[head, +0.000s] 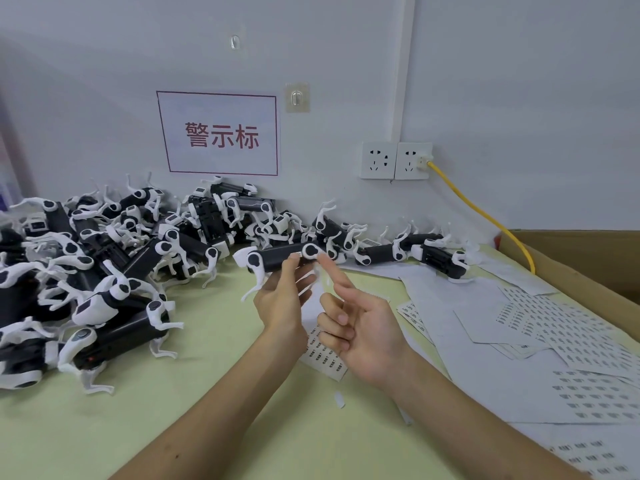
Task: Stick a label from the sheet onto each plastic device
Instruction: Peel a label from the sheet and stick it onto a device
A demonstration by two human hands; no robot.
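Observation:
My left hand [281,298] grips a black-and-white plastic device [277,260] shaped like a small robot dog, raised above the green table. A small white label shows on the device's black body by my thumb. My right hand [356,327] is just right of it, index finger stretched toward the device's end, the other fingers curled, holding nothing I can see. A label sheet [325,355] lies on the table under my hands. More label sheets [568,327] are spread to the right.
A big heap of the same devices [114,258] fills the left and back of the green table [194,410]. A few more devices [415,252] lie by the wall. A cardboard box [588,258] stands at the right, with a yellow cable [485,216] running from a wall socket.

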